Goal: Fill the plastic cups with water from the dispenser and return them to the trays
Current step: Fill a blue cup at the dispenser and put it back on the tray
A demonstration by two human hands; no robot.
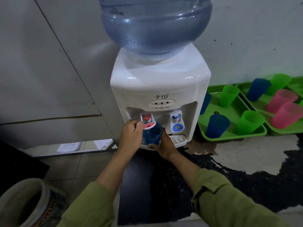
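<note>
Blue cup (152,134) sits in the middle of the view, tilted under the red tap of the white dispenser (160,82), just above the drip tray (177,139).

At the far left a pale bucket (29,203) stands on the floor, and beyond it a stack of papers (69,146) lies on a low ledge. The left hand (130,136) is at the red lever (148,126) with its fingers curled; they seem to pinch the lever's edge, though the contact is partly hidden. The right hand (165,146) grips the blue cup from the right side and below, thumb across the bottom. A large water bottle (155,25) is seated on top of the dispenser. The blue tap (176,119) is to the right of the cup, untouched.

Further right, a green tray (232,136) carries two blue and two green cups. Touching it on the right, a second green tray (282,132) holds two pink cups (284,110), a blue one and a green one.
</note>
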